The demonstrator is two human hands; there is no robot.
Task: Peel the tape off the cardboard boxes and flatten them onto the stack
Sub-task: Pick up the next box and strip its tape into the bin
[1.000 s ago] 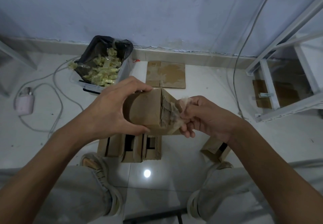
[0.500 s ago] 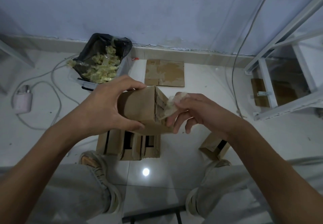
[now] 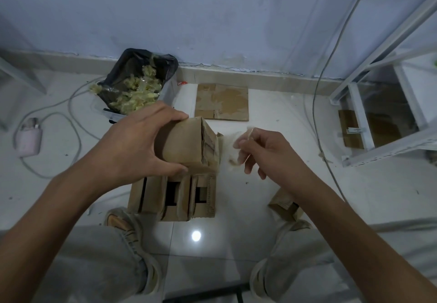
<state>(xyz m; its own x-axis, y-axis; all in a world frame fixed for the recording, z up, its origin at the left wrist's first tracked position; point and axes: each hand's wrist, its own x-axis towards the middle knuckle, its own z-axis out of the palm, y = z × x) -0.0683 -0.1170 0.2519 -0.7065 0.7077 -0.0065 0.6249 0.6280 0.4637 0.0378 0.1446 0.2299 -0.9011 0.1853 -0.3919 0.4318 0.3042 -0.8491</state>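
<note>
My left hand (image 3: 139, 148) grips a small brown cardboard box (image 3: 189, 144) from its left side, thumb underneath and fingers over the top edge, holding it above the floor. My right hand (image 3: 262, 152) is just right of the box and pinches a crumpled strip of clear tape (image 3: 236, 146) that is off the box's end. Below the held box, several small boxes (image 3: 172, 198) stand side by side on the floor. One more small box (image 3: 282, 204) lies under my right forearm. A flattened cardboard stack (image 3: 222, 105) lies near the wall.
A bin lined with a black bag (image 3: 139, 85) holds wads of peeled tape at the back left. A white cable and a pink charger (image 3: 28, 139) lie on the left floor. A white metal shelf frame (image 3: 383, 104) stands at the right. My shoes and knees frame the tiled floor.
My right hand has pulled the tape free of the box's end and moved right, away from it. My left hand keeps its hold on the box.
</note>
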